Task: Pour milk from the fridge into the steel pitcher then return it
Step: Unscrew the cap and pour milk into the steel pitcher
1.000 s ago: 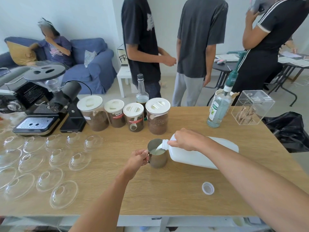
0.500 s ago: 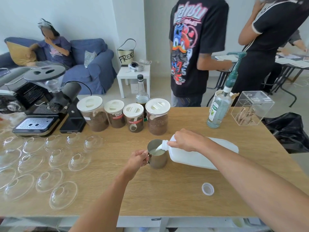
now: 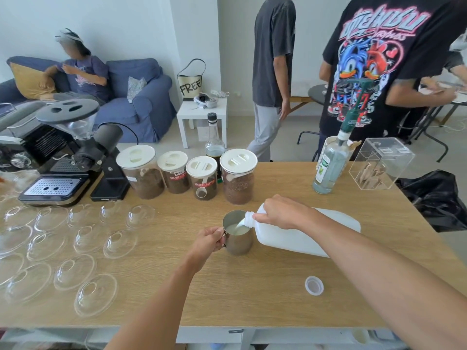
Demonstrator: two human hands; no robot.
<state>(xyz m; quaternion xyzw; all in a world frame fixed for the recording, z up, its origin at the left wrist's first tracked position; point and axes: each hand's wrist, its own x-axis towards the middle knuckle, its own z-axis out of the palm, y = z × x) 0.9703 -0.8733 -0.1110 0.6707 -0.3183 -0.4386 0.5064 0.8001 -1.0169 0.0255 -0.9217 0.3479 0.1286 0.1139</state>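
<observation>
Both grips unchanged: right hand (image 3: 283, 213) clasps the tilted milk jug (image 3: 303, 238), left hand (image 3: 207, 239) grasps the steel pitcher (image 3: 237, 234), fuller now.

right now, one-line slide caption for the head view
Right hand tips the milk jug into the steel pitcher, left hand on its handle; cap on the table.

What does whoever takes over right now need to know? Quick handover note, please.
Left hand: gripping the steel pitcher by its handle, upright on the table.
Right hand: gripping the milk jug near its neck, tipped, milk streaming into the pitcher.
Done: jug open, its cap lying on the table, pitcher partly filled.
Left: finish pouring, recap, return jug to fridge.
</observation>
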